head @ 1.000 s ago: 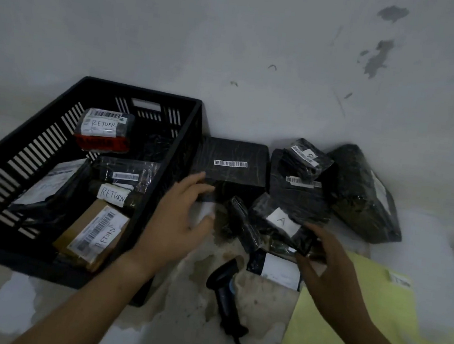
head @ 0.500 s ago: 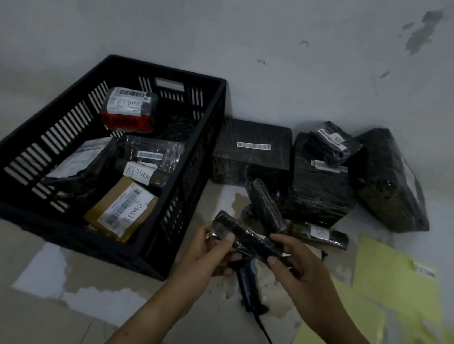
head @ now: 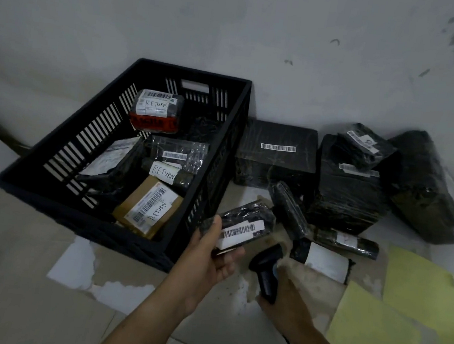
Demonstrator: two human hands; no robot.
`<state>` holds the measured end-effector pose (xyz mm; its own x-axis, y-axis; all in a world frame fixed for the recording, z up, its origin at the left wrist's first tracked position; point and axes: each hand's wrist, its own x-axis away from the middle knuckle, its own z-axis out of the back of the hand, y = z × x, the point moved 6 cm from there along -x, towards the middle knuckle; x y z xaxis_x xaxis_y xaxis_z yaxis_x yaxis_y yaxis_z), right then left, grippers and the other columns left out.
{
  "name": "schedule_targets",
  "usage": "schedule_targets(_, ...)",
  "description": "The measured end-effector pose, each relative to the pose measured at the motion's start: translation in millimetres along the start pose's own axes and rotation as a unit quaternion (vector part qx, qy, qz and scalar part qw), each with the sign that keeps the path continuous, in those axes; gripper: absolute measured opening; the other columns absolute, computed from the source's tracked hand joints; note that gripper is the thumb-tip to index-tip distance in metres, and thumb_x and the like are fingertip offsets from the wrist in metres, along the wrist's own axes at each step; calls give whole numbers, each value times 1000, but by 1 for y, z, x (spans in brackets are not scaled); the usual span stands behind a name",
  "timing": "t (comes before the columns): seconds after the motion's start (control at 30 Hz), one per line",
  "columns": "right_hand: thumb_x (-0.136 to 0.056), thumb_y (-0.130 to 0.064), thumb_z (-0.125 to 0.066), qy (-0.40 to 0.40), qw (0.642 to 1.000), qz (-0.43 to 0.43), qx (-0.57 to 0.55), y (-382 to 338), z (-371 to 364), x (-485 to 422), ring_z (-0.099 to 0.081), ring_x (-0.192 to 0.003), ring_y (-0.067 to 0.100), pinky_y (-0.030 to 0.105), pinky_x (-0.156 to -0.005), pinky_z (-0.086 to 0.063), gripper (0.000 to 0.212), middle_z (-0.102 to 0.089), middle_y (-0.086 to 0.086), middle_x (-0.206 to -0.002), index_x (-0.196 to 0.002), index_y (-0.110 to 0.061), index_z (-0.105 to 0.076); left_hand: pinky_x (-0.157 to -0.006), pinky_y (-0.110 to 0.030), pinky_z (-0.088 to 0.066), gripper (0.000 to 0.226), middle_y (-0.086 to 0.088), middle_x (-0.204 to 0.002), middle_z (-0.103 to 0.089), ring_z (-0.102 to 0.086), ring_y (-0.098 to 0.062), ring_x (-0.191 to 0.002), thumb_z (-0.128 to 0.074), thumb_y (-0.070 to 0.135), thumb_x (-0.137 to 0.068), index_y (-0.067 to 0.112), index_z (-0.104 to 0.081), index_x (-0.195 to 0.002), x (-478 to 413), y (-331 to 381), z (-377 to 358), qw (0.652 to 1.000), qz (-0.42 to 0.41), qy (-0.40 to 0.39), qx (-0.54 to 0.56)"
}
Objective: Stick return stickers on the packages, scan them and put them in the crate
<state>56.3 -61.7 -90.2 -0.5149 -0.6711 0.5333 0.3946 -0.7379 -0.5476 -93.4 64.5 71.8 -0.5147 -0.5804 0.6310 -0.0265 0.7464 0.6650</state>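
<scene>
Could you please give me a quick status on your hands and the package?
Left hand holds black package, barcode up. Right hand grips scanner beside it. Nothing blocks the crate.

Matt black plastic crate holds a brown cardboard box; right of it, a package in glossy crinkled film and a smooth plastic scanner.

We have a dim, grey-blue picture, lit softly and evenly. The black crate and the wrapped boxes sink to near black, with a faint sheen on the plastic; the white label on the package in the left hand reads crisp. Shadows on the floor are weak and soft-edged. The wide lens bows the wall toward the edges. The right hand on the scanner and the yellow sheets are smeared by blur.
</scene>
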Motion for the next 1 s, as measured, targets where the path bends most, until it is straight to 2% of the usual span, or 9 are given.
schedule_targets(0.13,-90,-32,-66,7,999,16,40,-1,-1,-3,-58,-117,23,31,-91,-50,84,-53,6,-138,-154,-15,-16,-68,-31,-54,71,0,-97,-75,-71,-13,-84,-65,61,-76,17,-66,-131,1,0,10,1000,-2,21,-22)
schedule_targets(0.27,-87,-21,-71,-20,998,11,-56,-7,9,8,-66,-90,17,30,-76,-56,82,-63,6,-121,-152,-18,-21,-67,-31,-51,68,-3,-102,-76,-70,-14,-83,-63,63,-77,18,-68,-127,2,7,18,998,-28,37,-51)
schedule_targets(0.37,-85,-17,-72,-66,985,-17,-161,-16,29,33,-65,-94,13,27,-71,-52,79,-59,-4,-119,-149,-26,-26,-60,-29,-47,48,-8,-100,-72,-61,-16,-75,-63,52,-89,20,-64,-124,3,11,19,997,-47,51,-46)
schedule_targets(0.47,-87,-13,-66,-60,975,-28,-212,-24,55,68,-61,-98,17,32,-77,-48,52,-57,-3,-116,-130,-31,-42,-56,-27,-43,35,-6,-90,-70,-55,-14,-68,-62,41,-97,18,-60,-123,2,6,15,997,-42,42,-42)
schedule_targets(0.63,-94,2,-58,26,944,-33,-327,-24,89,127,-57,-59,24,42,-63,-45,24,-59,19,-77,-113,-12,-56,-56,-25,-35,31,-6,-84,-71,-54,-11,-60,-49,31,-102,7,-68,-105,2,-7,-10,998,5,-17,56)
schedule_targets(0.7,-97,-5,-57,70,927,-28,-367,-26,98,151,-55,-51,24,34,-56,-43,26,-58,19,-64,-121,-16,-58,-54,-24,-35,35,-9,-82,-69,-49,-13,-59,-43,28,-101,5,-69,-101,-1,-10,-16,995,14,-20,94)
schedule_targets(0.8,-94,-19,-62,115,892,-14,-437,-38,101,182,-55,-51,26,32,-57,-40,24,-57,29,-65,-118,-18,-66,-49,-21,-39,35,-8,-86,-67,-45,-12,-62,-45,28,-103,4,-69,-111,-9,-19,-18,994,23,-22,109)
schedule_targets(0.93,-33,-72,-87,135,865,3,-484,-64,98,209,-58,-57,28,29,-52,-45,75,-66,26,-71,-102,-44,-74,-48,-18,-43,41,-7,-93,-68,-51,-9,-63,-50,36,-105,4,-69,-121,-16,-30,-15,993,25,-25,116)
schedule_targets(1.0,-47,-61,-88,118,875,13,-470,-76,98,216,-55,-53,23,24,-49,-43,63,-62,20,-63,-106,-45,-72,-48,-18,-43,44,-8,-96,-69,-51,-9,-63,-50,37,-105,2,-67,-126,-17,-34,-12,992,28,-25,123)
